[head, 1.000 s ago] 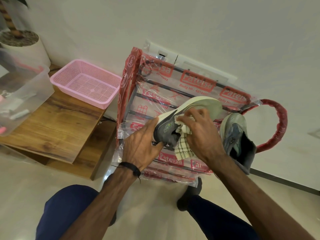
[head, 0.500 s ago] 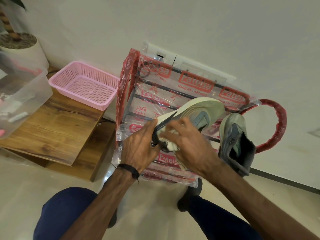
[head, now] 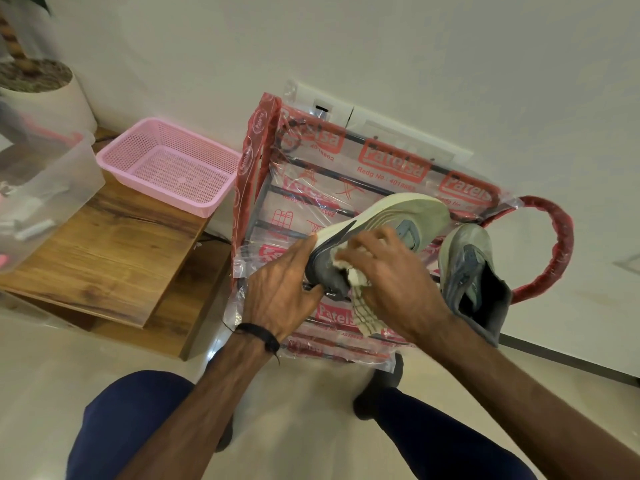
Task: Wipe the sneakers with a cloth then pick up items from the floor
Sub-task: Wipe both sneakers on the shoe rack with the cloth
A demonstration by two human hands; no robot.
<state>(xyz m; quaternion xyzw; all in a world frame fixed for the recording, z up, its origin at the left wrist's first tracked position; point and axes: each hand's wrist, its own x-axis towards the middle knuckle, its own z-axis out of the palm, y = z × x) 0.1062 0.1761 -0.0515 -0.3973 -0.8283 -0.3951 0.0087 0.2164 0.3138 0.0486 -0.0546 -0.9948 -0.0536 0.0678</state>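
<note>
A grey-and-pale-green sneaker point(head: 391, 220) lies on its side over a plastic-wrapped rack point(head: 311, 174), sole turned up. My left hand point(head: 280, 289) grips its heel end. My right hand point(head: 391, 278) holds a cream checked cloth point(head: 363, 306) bunched against the shoe's grey side, and the cloth's loose end hangs below my palm. The second sneaker point(head: 467, 268) rests on the rack's right side, its opening facing me.
A pink mesh basket point(head: 169, 164) sits on a low wooden table point(head: 104, 251) at left, beside a clear plastic bin point(head: 41, 188) and a white plant pot point(head: 45, 95). The wall stands directly behind the rack. My knees are over pale floor tiles point(head: 41, 393).
My right hand slid with the cloth from the shoe's middle back toward the heel. The sneaker tilted so more of its sole shows. My left hand kept its grip.
</note>
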